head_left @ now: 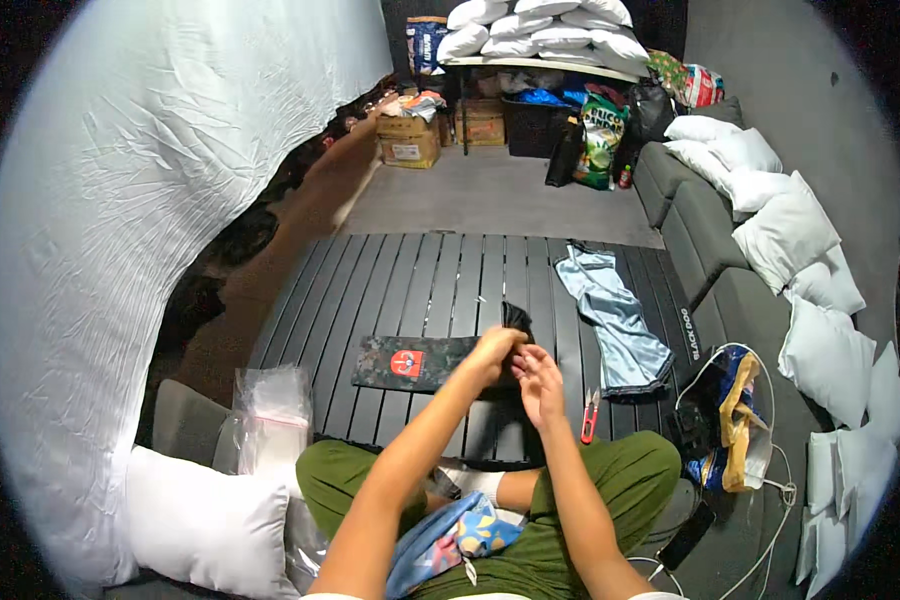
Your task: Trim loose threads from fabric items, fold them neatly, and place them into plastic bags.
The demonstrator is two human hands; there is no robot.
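A flat dark camouflage cloth piece [370,365] with a red-orange patch [408,363] lies across the slatted black table, stretching toward my hands. My left hand [496,352] is closed at its right end, pinching a dark cloth whose folded black end [515,317] sticks up beyond the fingers. Close beside it, my right hand [540,385] has its fingers bent in, tips near the left hand; whatever they pinch is too small or hidden to make out. Red-handled thread snips [590,418] rest on the table right of my right hand.
Light blue satin cloth with dark trim [615,320] lies on the black table [370,290] at right. Clear plastic bags [273,415] and a white pillow [210,520] are at left. A patterned cloth [460,540] is on my lap. White cords [770,400] hang by the grey sofa [710,235].
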